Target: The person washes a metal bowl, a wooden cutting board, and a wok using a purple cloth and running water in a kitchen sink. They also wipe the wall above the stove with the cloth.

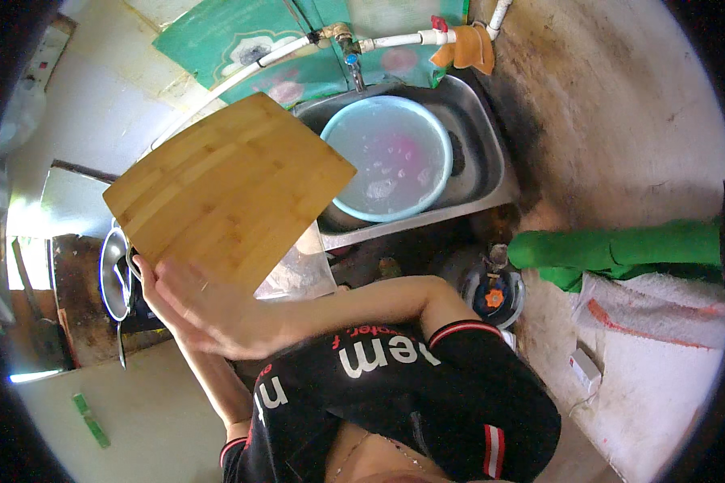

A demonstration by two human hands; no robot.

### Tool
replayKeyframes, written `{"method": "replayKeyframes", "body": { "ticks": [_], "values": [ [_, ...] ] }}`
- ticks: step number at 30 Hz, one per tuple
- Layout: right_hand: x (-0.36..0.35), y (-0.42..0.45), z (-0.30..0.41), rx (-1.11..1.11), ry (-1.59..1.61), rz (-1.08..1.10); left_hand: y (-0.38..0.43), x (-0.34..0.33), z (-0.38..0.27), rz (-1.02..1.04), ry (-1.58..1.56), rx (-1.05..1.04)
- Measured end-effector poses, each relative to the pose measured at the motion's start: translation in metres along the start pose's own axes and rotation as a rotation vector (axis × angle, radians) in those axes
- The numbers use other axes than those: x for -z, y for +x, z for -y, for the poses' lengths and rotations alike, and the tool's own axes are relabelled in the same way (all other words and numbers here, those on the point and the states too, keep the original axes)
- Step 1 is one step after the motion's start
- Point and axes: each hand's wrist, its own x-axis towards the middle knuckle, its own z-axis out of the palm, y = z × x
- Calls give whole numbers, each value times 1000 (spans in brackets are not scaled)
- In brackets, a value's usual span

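Note:
A wooden cutting board is held up and tilted in front of me, to the left of the sink. My left hand grips its lower left corner, beside a small handle loop. Across the board's near edge lies my right hand, stretched fairly flat and blurred; its palm side is hidden. Beyond the board's right corner, a light blue plastic basin holds cloudy water with foam and a blurred pink patch. It stands inside the stainless steel sink, below the faucet.
White pipes run along the wall, with an orange cloth draped over one. At left is a metal pan with a utensil inside. An orange valve knob sits low by the right wall. Nearby hang a green cloth and towel.

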Motion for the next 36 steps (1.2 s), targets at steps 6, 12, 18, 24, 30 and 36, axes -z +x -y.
{"method": "replayKeyframes", "body": {
  "ticks": [6,12,18,24,30,36],
  "values": [
    [119,-99,-201,-976,-365,-3,11,-48,3,-668,337,-282],
    [68,-21,-112,-460,-7,422,2,-35,19,-701,389,-345],
    [-15,74,-71,134,90,200,3,-13,34,-668,516,-299],
    [33,99,-184,-129,-258,202,2,-82,34,-687,380,-229],
    [122,-3,-316,-365,-773,63,-6,-69,17,-725,376,-206],
    [142,-63,-279,-1018,307,278,6,-41,18,-746,479,-327]
  ]
}}
